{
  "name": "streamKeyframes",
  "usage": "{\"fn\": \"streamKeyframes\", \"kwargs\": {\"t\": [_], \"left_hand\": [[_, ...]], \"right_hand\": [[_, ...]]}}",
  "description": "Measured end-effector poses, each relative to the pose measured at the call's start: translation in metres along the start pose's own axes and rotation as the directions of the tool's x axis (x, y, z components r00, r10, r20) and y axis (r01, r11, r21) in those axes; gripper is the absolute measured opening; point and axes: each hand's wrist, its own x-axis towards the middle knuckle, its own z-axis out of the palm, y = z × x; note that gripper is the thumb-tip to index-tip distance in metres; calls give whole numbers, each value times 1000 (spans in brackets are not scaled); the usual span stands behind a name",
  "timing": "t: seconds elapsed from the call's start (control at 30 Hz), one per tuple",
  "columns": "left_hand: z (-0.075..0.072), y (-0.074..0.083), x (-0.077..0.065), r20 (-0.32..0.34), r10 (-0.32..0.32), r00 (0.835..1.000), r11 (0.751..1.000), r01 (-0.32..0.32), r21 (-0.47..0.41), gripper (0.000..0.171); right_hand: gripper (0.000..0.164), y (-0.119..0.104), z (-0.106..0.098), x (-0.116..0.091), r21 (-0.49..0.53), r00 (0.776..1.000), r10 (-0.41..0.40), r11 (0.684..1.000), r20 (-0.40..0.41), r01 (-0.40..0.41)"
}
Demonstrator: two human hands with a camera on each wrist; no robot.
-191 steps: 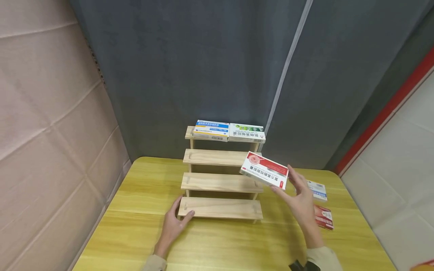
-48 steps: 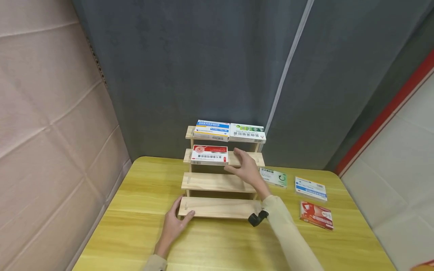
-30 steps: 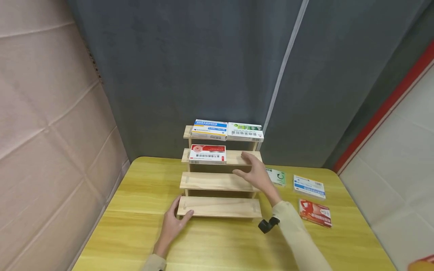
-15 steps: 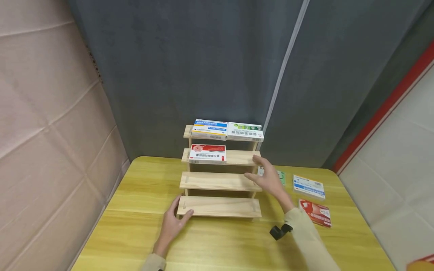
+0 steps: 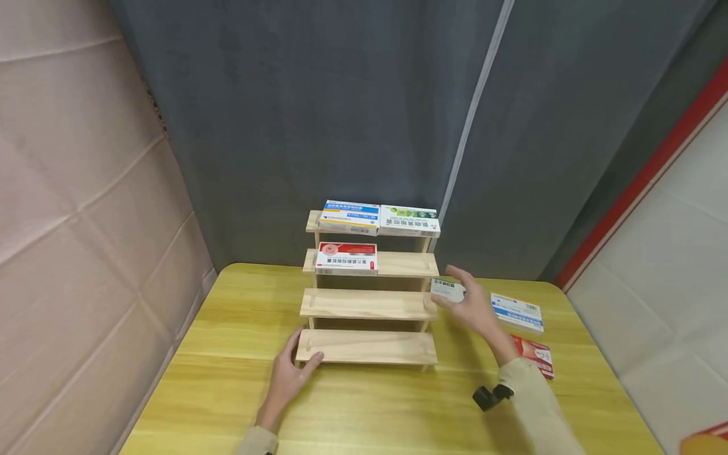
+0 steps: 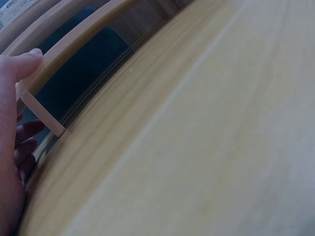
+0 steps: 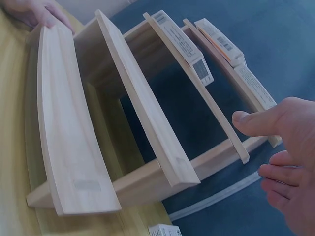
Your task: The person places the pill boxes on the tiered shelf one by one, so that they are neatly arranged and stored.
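My left hand point(image 5: 287, 376) grips the left end of the lowest step of a four-step wooden display rack point(image 5: 366, 347), thumb on top of the board; its other fingers curl at the rack's side in the left wrist view. My right hand point(image 5: 474, 309) is empty, thumb and fingers spread apart, just right of the rack. It partly covers a green-and-white medicine box point(image 5: 446, 289) lying on the table. A red-and-white medicine box point(image 5: 347, 258) lies on the left half of the second step from the top. Side by side on the top step are a blue-and-white box point(image 5: 349, 216) and another green-and-white box point(image 5: 409, 220).
On the table point(image 5: 210, 354) to the right lie a white-and-blue medicine box point(image 5: 517, 313) and a red medicine box point(image 5: 536, 359), the latter partly behind the right forearm. A dark curtain point(image 5: 313, 126) hangs behind the rack, with pale panels at both sides.
The red-and-white box went from my right hand onto the second step. Since then the right hand has drawn away rightward, off the rack and over the table. The left hand has kept its hold.
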Motion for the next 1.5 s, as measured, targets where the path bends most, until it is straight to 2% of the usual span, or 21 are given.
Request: {"fn": "streamKeyframes", "kwargs": {"t": [0.17, 0.5, 0.6, 0.8, 0.9, 1.13, 1.4, 1.5], "left_hand": [[0, 0, 0, -4, -2, 1000, 1000, 2, 9, 82], [1, 2, -1, -6, -16, 1000, 1000, 16, 21, 80], [1, 10, -1, -4, -28, 1000, 999, 28, 21, 80], [-5, 40, -5, 13, -19, 1000, 999, 19, 29, 78], [-6, 47, -6, 7, -22, 1000, 1000, 22, 23, 76], [-2, 37, -6, -11, -48, 999, 999, 48, 4, 78], [-5, 42, -5, 8, -35, 999, 999, 35, -12, 78], [-3, 36, -5, 7, -47, 999, 999, 47, -16, 78]], "right_hand": [[78, 14, -8, -6, -24, 1000, 13, 1000, -5, -14], [77, 37, -28, -22, -57, 994, 105, 993, 3, -105], [78, 44, -32, -26, -59, 994, 112, 992, 4, -112], [82, 57, -39, -33, -72, 991, 136, 988, 21, -134], [84, 60, -43, -36, -65, 987, 156, 986, 30, -153], [86, 70, -50, -44, -57, 983, 181, 982, 34, -179], [88, 94, -55, -54, -41, 984, 174, 984, 37, -173], [88, 100, -57, -57, -49, 982, 185, 982, 44, -183]]}}
